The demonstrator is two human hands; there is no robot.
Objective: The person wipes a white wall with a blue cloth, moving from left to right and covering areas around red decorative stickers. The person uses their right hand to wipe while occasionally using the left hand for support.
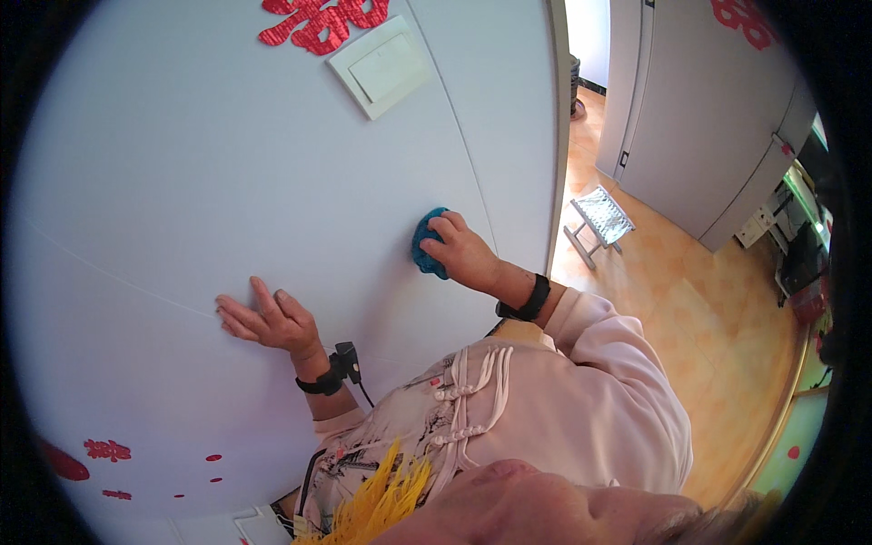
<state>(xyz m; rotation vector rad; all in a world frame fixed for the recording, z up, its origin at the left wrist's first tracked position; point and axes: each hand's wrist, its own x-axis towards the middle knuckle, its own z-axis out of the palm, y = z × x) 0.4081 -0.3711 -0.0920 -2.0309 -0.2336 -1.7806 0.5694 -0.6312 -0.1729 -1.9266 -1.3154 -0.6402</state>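
My right hand (466,253) is closed around a crumpled blue cloth (429,245), which is pressed to the pale wall panel (327,177). Lower and to the left, my left hand (276,320) rests on the same panel with its fingers spread, holding nothing. A white light switch (385,67) is mounted on the panel above both hands. Beside the switch, at the top edge of the view, is a red paper-cut character (323,24). Each wrist wears a black band, the left one with a small device and a cable.
A folding stool (603,216) stands on the tiled floor (722,347) at the right, near a grey-white door panel (708,116). Yellow fringe (381,497) hangs at my chest. Small red decorations (107,450) are stuck low on the left. The wall's edge (558,136) is right of my right hand.
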